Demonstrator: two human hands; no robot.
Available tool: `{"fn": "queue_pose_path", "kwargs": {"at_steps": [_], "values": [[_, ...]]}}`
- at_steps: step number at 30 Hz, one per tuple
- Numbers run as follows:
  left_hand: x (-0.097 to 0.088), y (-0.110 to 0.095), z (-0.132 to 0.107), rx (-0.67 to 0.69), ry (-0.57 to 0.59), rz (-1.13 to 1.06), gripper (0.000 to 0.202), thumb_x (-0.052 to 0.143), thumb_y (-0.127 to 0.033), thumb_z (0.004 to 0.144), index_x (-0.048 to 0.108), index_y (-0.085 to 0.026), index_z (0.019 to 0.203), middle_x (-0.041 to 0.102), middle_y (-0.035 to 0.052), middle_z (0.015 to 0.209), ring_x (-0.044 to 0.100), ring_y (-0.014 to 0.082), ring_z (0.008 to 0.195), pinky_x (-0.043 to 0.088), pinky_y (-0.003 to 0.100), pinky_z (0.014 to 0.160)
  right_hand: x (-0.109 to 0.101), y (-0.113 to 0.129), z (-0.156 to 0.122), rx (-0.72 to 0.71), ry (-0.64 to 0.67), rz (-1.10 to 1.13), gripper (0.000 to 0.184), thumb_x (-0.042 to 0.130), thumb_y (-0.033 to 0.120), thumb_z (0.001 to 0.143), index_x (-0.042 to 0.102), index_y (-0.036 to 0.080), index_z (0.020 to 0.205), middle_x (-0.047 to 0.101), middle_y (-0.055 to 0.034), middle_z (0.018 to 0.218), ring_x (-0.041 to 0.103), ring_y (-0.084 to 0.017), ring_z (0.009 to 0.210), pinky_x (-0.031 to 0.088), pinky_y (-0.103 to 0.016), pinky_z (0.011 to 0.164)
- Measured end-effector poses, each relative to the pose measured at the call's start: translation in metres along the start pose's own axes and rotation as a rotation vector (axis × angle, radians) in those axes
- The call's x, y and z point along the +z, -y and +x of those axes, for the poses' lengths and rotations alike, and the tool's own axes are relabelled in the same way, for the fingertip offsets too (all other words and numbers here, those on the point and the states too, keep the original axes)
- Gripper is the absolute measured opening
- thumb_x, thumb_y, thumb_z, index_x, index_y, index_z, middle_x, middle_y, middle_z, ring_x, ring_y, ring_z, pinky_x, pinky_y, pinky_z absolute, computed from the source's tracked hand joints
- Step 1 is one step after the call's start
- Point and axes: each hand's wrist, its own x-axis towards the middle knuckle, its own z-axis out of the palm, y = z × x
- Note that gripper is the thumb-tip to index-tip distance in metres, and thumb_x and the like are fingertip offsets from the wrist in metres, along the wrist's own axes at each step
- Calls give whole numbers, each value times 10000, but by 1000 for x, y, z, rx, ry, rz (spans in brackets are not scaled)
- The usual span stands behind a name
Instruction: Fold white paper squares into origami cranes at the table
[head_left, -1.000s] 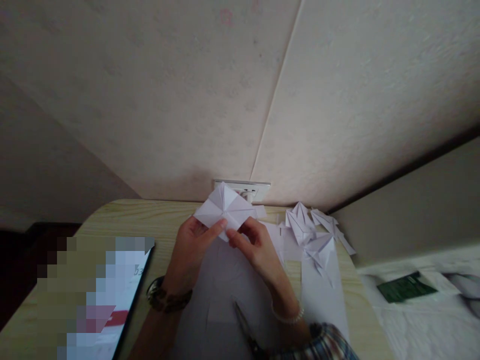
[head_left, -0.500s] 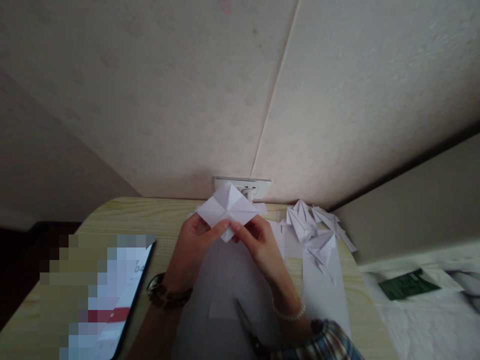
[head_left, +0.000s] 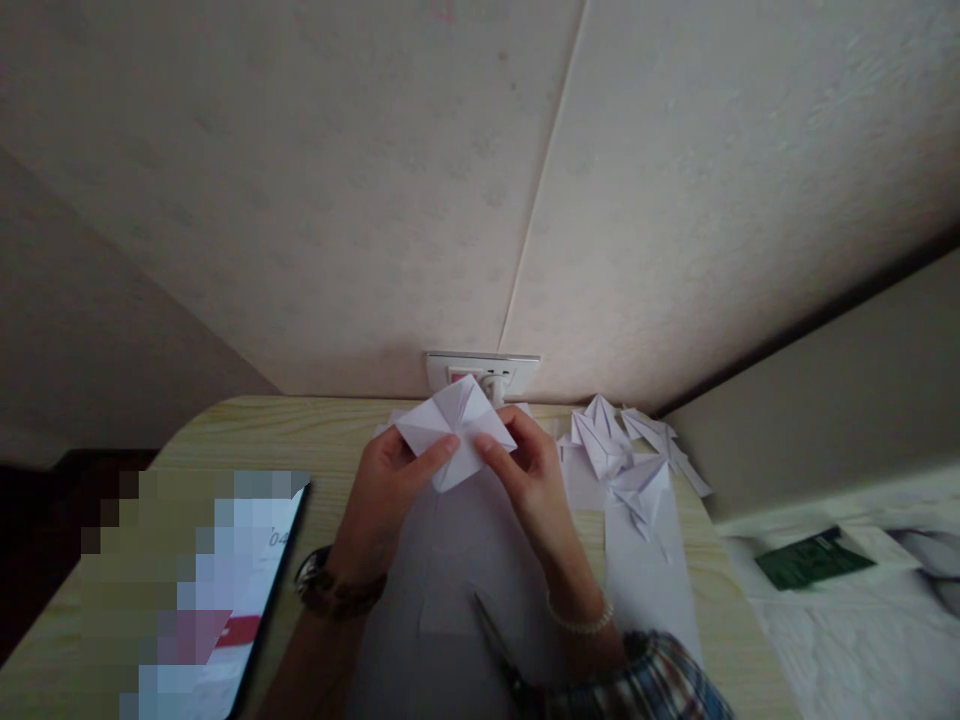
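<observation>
A square of folded white paper (head_left: 455, 425), creased from its centre to its corners and sides, is held up above the table between both hands. My left hand (head_left: 386, 485) pinches its left part, thumb on the face and fingers behind. On the right side, my right hand (head_left: 531, 475) grips it the same way, thumb pressed near the lower right edge. Below the hands lie white sheets (head_left: 457, 560), with scissors (head_left: 495, 640) on them, blades pointing away; their handles are hidden by the right sleeve. Several folded paper pieces (head_left: 600, 435) sit in a heap to the right.
A tablet (head_left: 262, 590), partly pixelated, lies on the left of the wooden table (head_left: 247, 430). A wall socket (head_left: 517, 370) with a plug is just behind the paper. Beyond the table's right edge, a green packet (head_left: 814, 560) rests on a white surface.
The folded paper has turned slightly clockwise, its top corner shifting right. My right hand has moved a little up and to the right along its edge; the thumbs are further apart.
</observation>
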Motion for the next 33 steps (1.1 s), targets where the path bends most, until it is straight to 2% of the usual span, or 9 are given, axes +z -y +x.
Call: {"fn": "queue_pose_path", "kwargs": {"at_steps": [6, 10, 13, 16, 20, 25, 33], "values": [[0, -1, -1, 18, 10, 39, 396, 872, -335, 525, 744, -131, 839, 734, 29, 684, 654, 164, 636, 498, 214, 579, -1, 1, 0, -3, -4, 35, 171, 634, 319, 838, 583, 196, 730, 548, 40, 688, 500, -113, 650, 383, -223, 588], [0, -1, 0, 28, 16, 86, 414, 868, -350, 524, 735, -133, 851, 734, 26, 706, 653, 172, 647, 503, 234, 601, 1, 3, 0, -11, -3, 90, 137, 653, 332, 816, 583, 215, 807, 596, 37, 744, 549, -128, 704, 422, -228, 632], [2, -3, -1, 12, 58, 144, 412, 869, -360, 509, 719, -127, 814, 735, 36, 721, 650, 183, 656, 500, 248, 606, 1, 4, 0, -14, -41, 86, 137, 660, 330, 797, 586, 226, 846, 624, 30, 782, 567, -141, 742, 444, -238, 660], [4, -5, -2, -12, 115, 198, 419, 865, -376, 504, 710, -124, 801, 731, 50, 722, 645, 199, 663, 495, 261, 600, 0, 5, 1, -11, -75, 31, 129, 650, 334, 797, 597, 216, 789, 596, 25, 730, 530, -139, 695, 431, -238, 616], [4, -6, -3, 40, 137, 226, 373, 847, -373, 546, 714, -142, 807, 717, 38, 720, 621, 181, 632, 478, 252, 582, -1, 7, 2, 23, -50, 45, 164, 663, 346, 785, 589, 203, 752, 572, 28, 693, 501, -126, 646, 409, -230, 578], [3, -5, -4, 61, 85, 238, 312, 826, -408, 581, 696, -164, 724, 635, -6, 604, 561, 150, 538, 418, 228, 493, 1, 7, 2, 44, 19, 37, 197, 664, 356, 787, 570, 196, 719, 542, 39, 659, 484, -113, 616, 393, -228, 579], [1, -5, -3, 101, 118, 340, 282, 798, -397, 623, 646, -164, 669, 578, -27, 584, 511, 127, 531, 387, 214, 487, -2, 0, 1, -20, -42, 11, 200, 626, 356, 846, 582, 202, 725, 562, 40, 661, 500, -111, 617, 376, -232, 586]]}}
